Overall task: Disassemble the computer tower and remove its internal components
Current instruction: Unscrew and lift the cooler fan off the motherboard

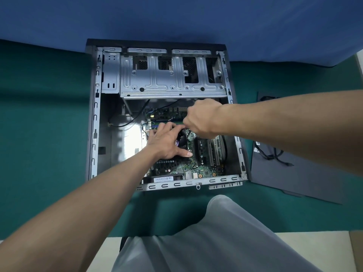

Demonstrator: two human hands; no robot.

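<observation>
The computer tower [94, 114] lies open on its side on a green surface. Its green motherboard [196, 167] fills the lower right of the case. My left hand [167, 142] lies spread over the black CPU fan [181, 142], with the thumb pressing on the board and the fingertips near the memory slots. My right hand [204, 118] reaches in from the right with curled fingers. It pinches the end of a thin green RAM stick [169, 121] just above the fan. The hands hide most of the fan and the slots.
A bare metal drive cage [169, 81] spans the far end of the case. Black cables [127, 122] loop across the empty left bay. The removed dark side panel [294, 177] lies to the right with loose cables [271, 154] on it. My knee [216, 232] is in front.
</observation>
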